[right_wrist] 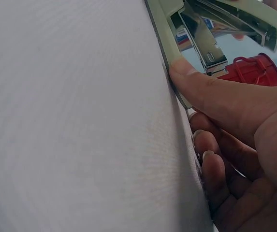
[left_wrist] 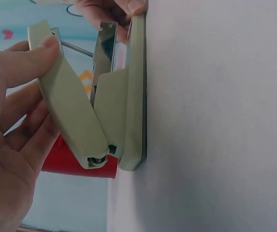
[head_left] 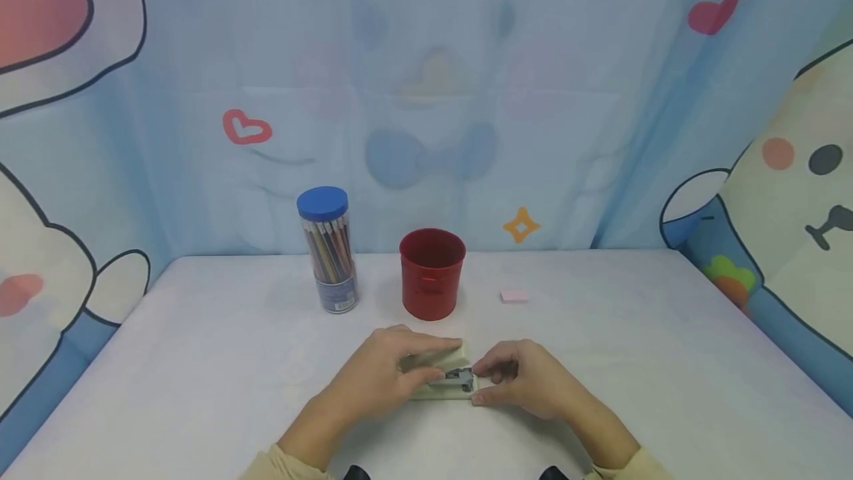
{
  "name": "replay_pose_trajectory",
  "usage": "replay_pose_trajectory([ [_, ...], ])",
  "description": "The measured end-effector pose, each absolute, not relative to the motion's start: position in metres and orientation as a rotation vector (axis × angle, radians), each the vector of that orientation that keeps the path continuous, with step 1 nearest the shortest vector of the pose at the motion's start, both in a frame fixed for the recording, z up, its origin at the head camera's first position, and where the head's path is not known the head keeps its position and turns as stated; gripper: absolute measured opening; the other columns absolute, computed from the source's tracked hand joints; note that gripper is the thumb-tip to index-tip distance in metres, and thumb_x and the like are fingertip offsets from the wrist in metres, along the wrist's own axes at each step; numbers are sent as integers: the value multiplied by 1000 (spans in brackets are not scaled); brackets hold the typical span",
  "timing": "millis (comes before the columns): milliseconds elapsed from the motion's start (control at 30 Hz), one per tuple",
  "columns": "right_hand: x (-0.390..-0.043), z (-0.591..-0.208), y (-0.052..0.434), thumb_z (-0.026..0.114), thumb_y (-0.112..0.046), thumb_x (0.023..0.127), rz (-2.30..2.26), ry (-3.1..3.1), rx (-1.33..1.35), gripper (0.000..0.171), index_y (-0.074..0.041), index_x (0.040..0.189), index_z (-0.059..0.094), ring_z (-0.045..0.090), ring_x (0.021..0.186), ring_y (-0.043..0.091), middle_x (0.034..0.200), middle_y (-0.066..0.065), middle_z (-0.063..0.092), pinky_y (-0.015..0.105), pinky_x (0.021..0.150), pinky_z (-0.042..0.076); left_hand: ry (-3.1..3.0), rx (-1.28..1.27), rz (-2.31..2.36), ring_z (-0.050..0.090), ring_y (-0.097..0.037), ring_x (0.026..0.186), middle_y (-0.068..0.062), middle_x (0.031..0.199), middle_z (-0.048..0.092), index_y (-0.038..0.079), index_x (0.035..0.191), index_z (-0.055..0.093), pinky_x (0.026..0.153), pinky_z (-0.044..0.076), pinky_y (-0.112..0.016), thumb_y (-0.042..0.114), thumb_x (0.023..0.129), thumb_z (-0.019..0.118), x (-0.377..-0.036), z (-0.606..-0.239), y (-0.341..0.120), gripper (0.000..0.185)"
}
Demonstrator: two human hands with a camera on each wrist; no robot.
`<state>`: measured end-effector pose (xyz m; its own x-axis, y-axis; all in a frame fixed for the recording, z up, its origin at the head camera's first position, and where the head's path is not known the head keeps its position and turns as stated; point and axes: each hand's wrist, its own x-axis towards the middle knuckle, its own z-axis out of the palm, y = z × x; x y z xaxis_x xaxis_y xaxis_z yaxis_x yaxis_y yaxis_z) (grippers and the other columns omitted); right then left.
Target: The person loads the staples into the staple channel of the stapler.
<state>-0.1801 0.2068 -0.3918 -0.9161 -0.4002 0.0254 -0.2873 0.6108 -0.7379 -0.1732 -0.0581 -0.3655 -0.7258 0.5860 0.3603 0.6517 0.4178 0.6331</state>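
A pale green stapler (head_left: 448,378) lies on the white table (head_left: 200,361) near the front edge, its top cover swung up so the metal magazine (left_wrist: 104,53) shows. My left hand (head_left: 415,363) grips the raised cover (left_wrist: 65,106), thumb on its tip and fingers behind it. My right hand (head_left: 485,384) holds the stapler's front end. Its thumb (right_wrist: 211,92) presses the edge of the base (right_wrist: 165,38), and the other fingers are curled beneath against the table. In the left wrist view the right hand's fingertips (left_wrist: 110,10) touch the far end of the magazine.
A red cup (head_left: 432,272) stands just behind the stapler. A clear tube of coloured pencils with a blue lid (head_left: 328,249) is to its left, and a small pink block (head_left: 514,295) to its right. A printed curtain closes off the back and sides.
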Motion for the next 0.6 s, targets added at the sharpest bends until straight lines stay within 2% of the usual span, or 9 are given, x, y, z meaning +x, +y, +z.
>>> replay_pose_trajectory([
  [333, -179, -389, 205, 93, -26, 70, -1220, 2670, -564, 32, -13, 94, 77, 55, 72, 14, 78, -3, 61, 27, 63, 46, -2635, -1061, -1230, 54, -4, 82, 21, 107, 70, 26, 122, 75, 75, 45, -25, 16, 87, 80, -173, -368, -52, 37],
  [600, -180, -392, 205, 95, -26, 68, -1221, 2683, -517, 34, -13, 94, 78, 54, 72, 16, 77, -3, 61, 27, 62, 45, -2671, -1061, -1202, 56, -1, 84, 17, 108, 71, 21, 119, 76, 75, 46, -24, 18, 86, 81, -173, -372, -48, 34],
])
